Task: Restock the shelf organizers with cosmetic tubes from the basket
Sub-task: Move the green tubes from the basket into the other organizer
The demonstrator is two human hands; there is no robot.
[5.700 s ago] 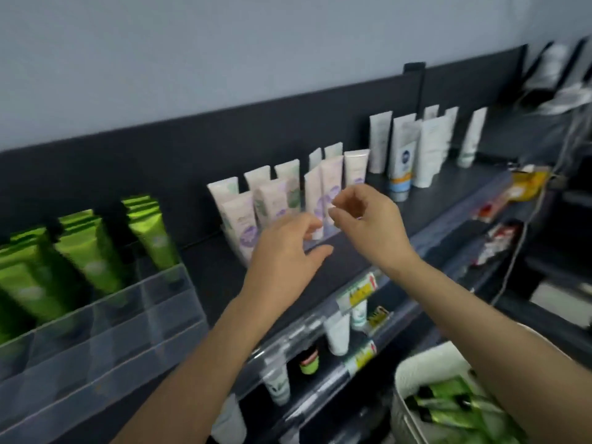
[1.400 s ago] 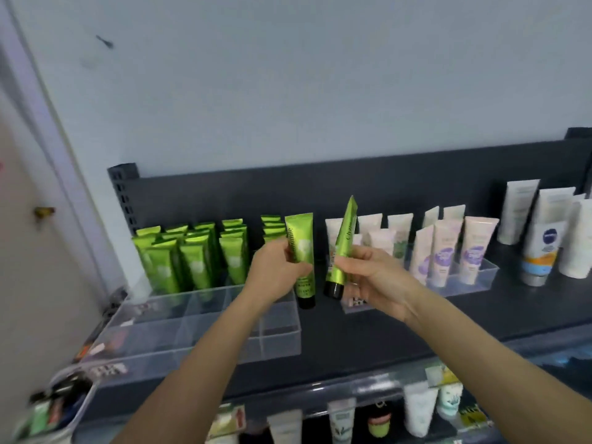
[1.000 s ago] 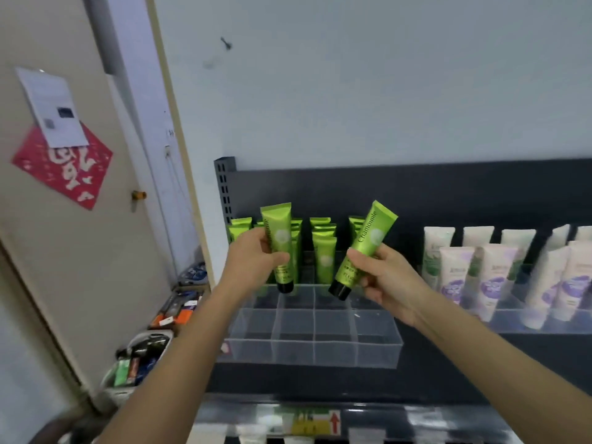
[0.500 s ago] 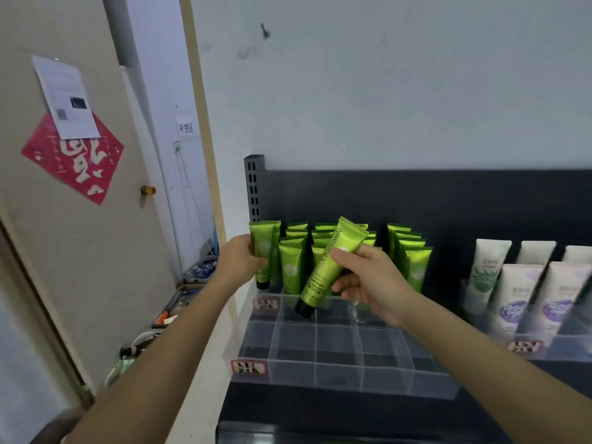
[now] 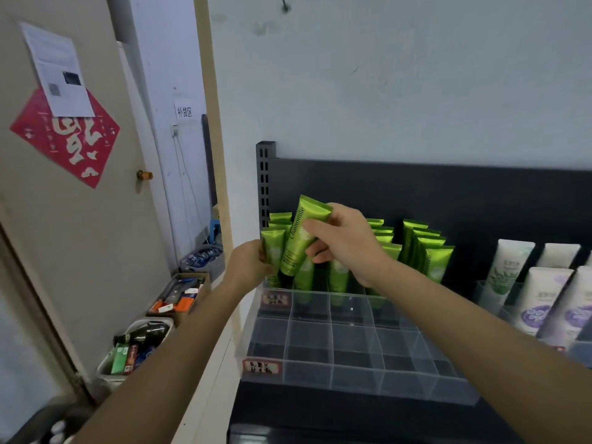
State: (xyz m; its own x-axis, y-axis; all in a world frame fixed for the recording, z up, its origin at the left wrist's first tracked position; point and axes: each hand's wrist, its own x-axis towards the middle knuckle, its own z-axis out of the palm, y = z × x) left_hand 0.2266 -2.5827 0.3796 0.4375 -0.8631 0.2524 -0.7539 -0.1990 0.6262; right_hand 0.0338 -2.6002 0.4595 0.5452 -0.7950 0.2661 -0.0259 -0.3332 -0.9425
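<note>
A clear plastic organizer with a grid of compartments sits on the dark shelf. Several green tubes stand in its back rows; the front rows hold nothing. My left hand grips a green tube standing upright at the organizer's back left corner. My right hand holds a second green tube, tilted with its black cap down, just above the back compartments beside the left one. The basket is out of view.
White and purple tubes stand in another organizer at the right. The dark shelf back panel rises behind. Left of the shelf, bins of small items sit on the floor by a door with a red decoration.
Both hands moved forward to the organizer's back left. The left tube now stands at the corner row and the right tube has swung more upright, closer to the left one.
</note>
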